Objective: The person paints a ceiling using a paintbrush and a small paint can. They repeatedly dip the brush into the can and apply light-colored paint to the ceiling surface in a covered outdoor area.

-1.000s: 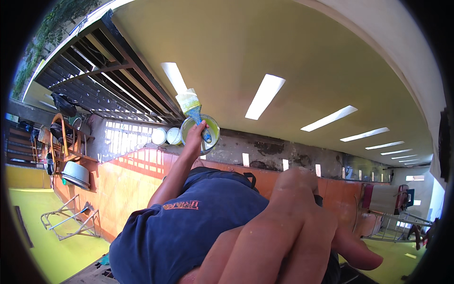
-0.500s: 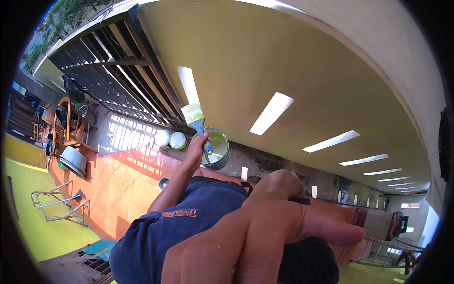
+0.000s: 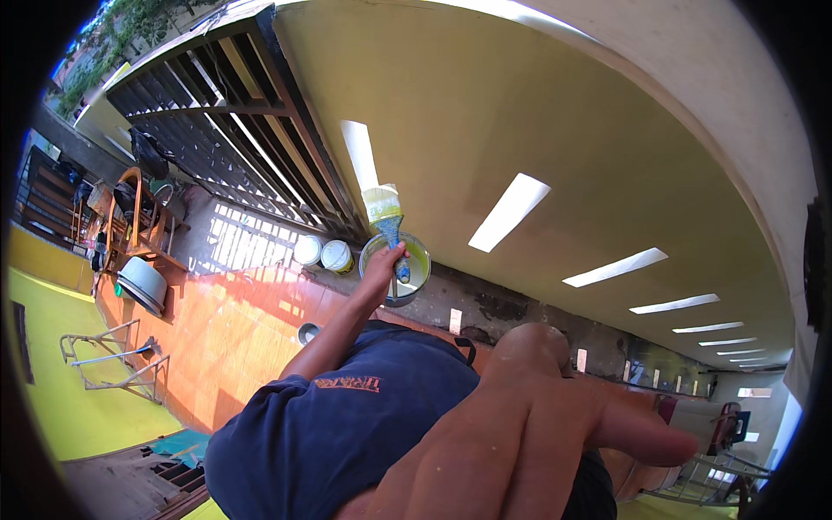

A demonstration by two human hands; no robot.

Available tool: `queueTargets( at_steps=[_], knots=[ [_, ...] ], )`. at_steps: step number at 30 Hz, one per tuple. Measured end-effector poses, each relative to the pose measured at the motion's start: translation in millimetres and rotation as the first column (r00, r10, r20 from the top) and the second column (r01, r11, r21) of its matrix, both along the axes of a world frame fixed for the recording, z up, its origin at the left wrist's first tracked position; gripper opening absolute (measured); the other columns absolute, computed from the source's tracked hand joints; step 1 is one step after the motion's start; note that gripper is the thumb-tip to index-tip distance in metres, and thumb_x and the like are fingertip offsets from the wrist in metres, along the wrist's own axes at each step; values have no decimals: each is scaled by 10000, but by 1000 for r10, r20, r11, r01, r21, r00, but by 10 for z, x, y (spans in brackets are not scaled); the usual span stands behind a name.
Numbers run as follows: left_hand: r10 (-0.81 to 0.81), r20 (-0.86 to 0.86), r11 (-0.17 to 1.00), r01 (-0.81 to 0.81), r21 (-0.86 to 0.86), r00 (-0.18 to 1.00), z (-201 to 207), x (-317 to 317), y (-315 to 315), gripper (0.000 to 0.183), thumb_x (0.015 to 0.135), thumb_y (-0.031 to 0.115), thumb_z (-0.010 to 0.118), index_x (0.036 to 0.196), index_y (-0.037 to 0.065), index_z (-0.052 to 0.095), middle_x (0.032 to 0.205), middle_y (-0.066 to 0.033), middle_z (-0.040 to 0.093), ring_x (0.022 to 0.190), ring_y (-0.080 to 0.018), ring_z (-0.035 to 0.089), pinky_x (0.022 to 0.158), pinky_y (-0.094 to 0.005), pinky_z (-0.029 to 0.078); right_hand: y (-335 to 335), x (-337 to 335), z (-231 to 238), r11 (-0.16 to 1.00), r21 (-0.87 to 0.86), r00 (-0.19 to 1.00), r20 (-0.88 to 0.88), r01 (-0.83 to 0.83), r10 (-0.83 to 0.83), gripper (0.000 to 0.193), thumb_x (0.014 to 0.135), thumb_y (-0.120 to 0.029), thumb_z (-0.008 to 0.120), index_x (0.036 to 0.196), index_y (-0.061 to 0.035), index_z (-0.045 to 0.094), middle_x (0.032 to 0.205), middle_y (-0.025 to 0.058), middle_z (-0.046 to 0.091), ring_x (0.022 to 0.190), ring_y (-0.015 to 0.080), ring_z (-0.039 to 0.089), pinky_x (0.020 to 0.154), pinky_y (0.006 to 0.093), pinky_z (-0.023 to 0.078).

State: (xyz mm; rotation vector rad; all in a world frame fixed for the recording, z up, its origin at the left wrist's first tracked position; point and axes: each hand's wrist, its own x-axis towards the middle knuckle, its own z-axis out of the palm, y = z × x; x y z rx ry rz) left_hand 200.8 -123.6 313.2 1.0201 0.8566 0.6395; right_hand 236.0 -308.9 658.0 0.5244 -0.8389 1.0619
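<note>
My left hand (image 3: 381,273) is closed round the blue handle of a wide paintbrush (image 3: 386,212). Its pale bristles, stained yellow-green, point away from me toward the wall. Below the brush stands a paint bucket (image 3: 420,270) with pale yellow-green paint inside; the hand and handle cover part of its mouth. Very large in the foreground is my right hand (image 3: 511,442), raised close to the view. Its thumb sticks out to the right, apart from the stretched fingers, whose tips are cut off by the lower edge. I see nothing held in it.
Two white paint tubs (image 3: 336,256) stand left of the bucket, by a dark metal gate (image 3: 234,113). A yellow-green wall (image 3: 433,113) with slot openings curves along the right. Farther left are a wooden chair (image 3: 143,221), a grey basin (image 3: 143,282) and a metal frame (image 3: 113,355) on orange tiles.
The whole view has shifted slightly, so the scene sits farther right. My left hand still holds the brush above the bucket. My raised right hand appears lower and farther right.
</note>
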Motion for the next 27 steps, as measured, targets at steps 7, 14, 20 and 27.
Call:
queueTargets(
  at_steps=[7,14,20,27],
  knots=[
    [-20,3,1000,20,1,1000,51,27,-7,271,993,322,559,842,104,614,760,34,554,704,-62,478,658,-228,385,-242,44,39,980,-177,948,286,-88,136,824,946,-641,380,1016,128,667,975,303,638,900,195,669,985,270,428],
    [-15,-46,1000,15,-17,999,-9,48,-47,297,985,350,563,840,97,620,737,35,536,675,-65,465,639,-233,375,-243,51,-95,974,-159,903,375,-160,209,657,954,-489,441,1034,127,655,1017,287,625,934,256,653,967,339,458],
    [-27,29,998,29,-62,999,-90,31,-67,302,993,341,550,838,93,626,742,41,544,680,-63,458,637,-239,367,-223,155,-283,968,-148,861,445,-202,248,515,961,-359,494,1049,126,644,1053,273,613,964,308,638,952,398,483],
    [-28,-23,1000,28,14,999,-91,16,-72,315,998,359,539,835,104,625,746,47,540,675,-55,441,636,-238,365,100,978,-443,768,167,557,782,-619,279,354,969,-206,555,1067,125,632,1095,257,600,999,368,621,934,467,512]
  ],
)
